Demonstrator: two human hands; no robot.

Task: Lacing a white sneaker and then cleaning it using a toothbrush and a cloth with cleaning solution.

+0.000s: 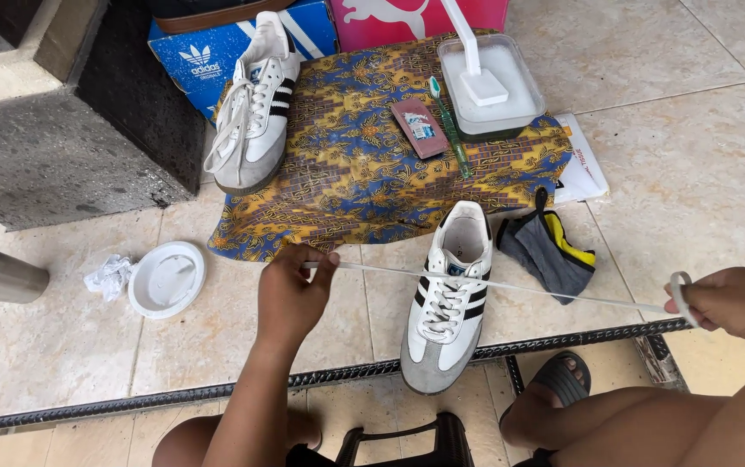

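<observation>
both hands, left and right, pinch a white shoelace taut above the sneaker, mid-lacing; threading eyelets likely follows

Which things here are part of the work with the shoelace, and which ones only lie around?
In use: left hand, right hand, white shoelace, near sneaker.

Lying about: second sneaker, toothbrush, white lid, grey-yellow cloth, crumpled tissue.

Two white sneakers: one on the tiles below the patterned cloth, one on its left edge. Two shoeboxes behind the cloth. On it: one toothbrush, one tray, one sachet.
</observation>
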